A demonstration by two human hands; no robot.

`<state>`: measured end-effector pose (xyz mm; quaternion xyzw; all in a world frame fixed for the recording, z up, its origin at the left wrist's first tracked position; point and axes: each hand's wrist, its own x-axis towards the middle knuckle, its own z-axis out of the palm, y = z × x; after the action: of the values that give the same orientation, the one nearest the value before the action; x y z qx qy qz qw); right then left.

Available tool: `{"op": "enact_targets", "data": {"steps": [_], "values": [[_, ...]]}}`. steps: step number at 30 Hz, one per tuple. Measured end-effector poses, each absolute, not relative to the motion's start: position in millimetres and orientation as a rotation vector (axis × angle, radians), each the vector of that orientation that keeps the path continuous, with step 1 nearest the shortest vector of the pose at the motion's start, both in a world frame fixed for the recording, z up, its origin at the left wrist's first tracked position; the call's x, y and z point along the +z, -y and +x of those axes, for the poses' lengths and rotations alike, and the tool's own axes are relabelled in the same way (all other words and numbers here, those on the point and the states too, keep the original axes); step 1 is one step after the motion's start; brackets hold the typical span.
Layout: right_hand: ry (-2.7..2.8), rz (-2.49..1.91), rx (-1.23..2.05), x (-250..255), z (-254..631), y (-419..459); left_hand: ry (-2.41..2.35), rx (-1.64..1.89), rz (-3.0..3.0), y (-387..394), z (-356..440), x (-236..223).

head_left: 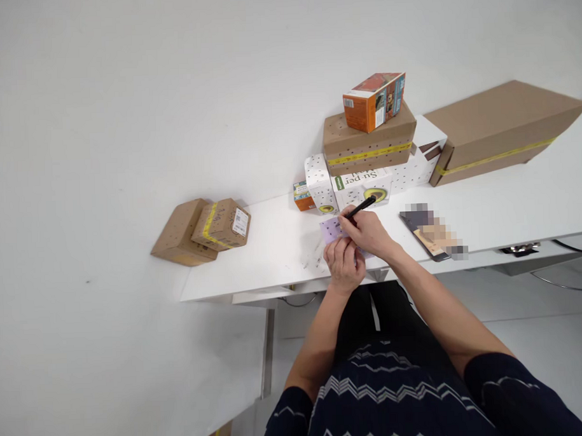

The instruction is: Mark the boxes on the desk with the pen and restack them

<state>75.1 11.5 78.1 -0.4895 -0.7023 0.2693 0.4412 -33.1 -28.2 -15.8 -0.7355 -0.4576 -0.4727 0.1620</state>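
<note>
A black pen (pixel 361 208) is gripped in my right hand (pixel 368 233), its lower end over a light purple sheet of paper (pixel 330 229). Small dark marks dot the sheet, though I cannot read them. My left hand (pixel 343 266) lies on the paper's near part with fingers curled and held together, pinning it to the white table (pixel 268 244). Both hands touch and cover much of the sheet. Just beyond them stands a white dotted box (pixel 359 187) with an avocado picture.
Atop the avocado box sits a taped brown carton (pixel 372 142), bearing an orange box (pixel 375 104). A long carton (pixel 502 131) stands at right, two smaller cartons (pixel 222 225) at far left. Right of my hands lies a flat dark-edged item (pixel 422 229), partly blurred out.
</note>
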Motion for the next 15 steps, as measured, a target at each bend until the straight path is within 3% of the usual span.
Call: {"op": "enact_targets", "data": {"steps": [15], "values": [[1.746, -1.210, 0.678, 80, 75, -11, 1.216, -1.349, -1.994, 29, -31, -5]]}}
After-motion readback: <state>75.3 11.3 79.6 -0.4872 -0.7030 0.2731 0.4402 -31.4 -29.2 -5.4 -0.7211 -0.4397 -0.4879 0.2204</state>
